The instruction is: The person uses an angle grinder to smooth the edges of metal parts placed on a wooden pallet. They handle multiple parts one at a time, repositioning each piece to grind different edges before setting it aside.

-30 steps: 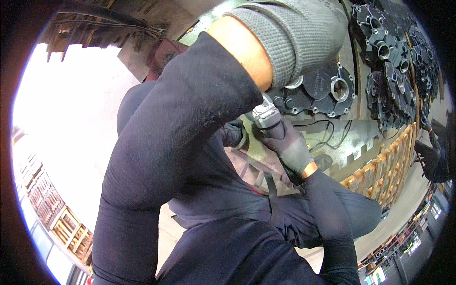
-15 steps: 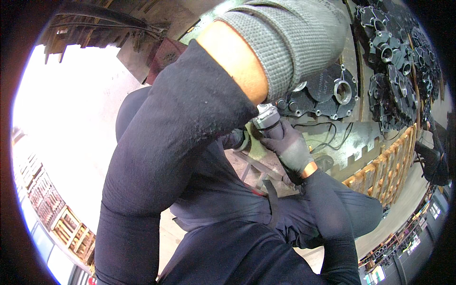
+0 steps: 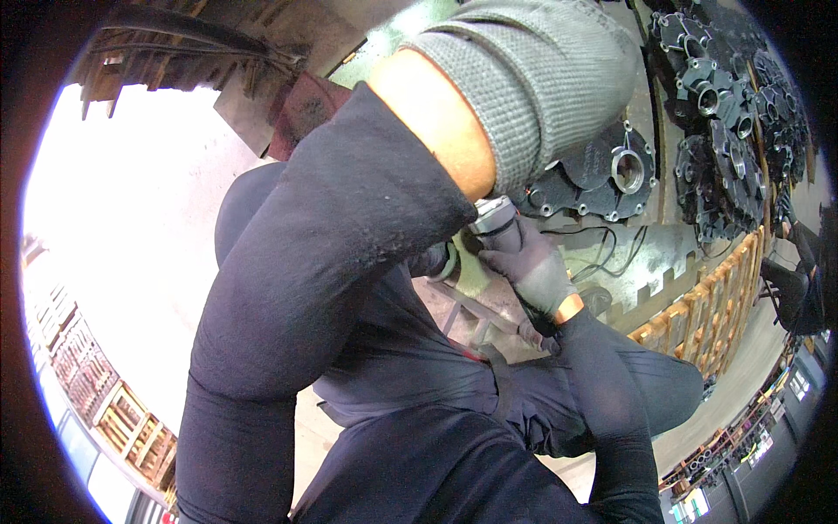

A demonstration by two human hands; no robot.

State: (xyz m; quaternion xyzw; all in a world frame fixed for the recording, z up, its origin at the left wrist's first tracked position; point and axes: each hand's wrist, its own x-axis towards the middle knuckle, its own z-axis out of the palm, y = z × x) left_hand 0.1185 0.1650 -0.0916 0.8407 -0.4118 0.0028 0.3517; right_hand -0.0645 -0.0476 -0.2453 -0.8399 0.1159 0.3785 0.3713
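In a grey glove, my right hand [image 3: 531,269] is closed round the dark body of a power tool that looks like an angle grinder [image 3: 496,214], with a silvery metal head. The tool's front end passes under my left arm and is hidden. Large in the foreground, my left hand [image 3: 559,74] wears a ribbed grey glove; its fingers are out of sight, so what they touch cannot be told. Just past the tool lies a black metal housing [image 3: 580,188] with a round bored hole and bolt lugs round its rim.
More black castings [image 3: 720,148] are stacked at the right. A black cable [image 3: 602,253] loops over the floor beside a wooden pallet [image 3: 707,306]. A metal frame [image 3: 476,306] stands between my legs. Farther right is a dark-clothed person [image 3: 794,279]; pallets [image 3: 122,410] lie at far left.
My left forearm and glove have shifted slightly to the right and down. The tool's head has tilted a little under them, while my right hand keeps its grip.
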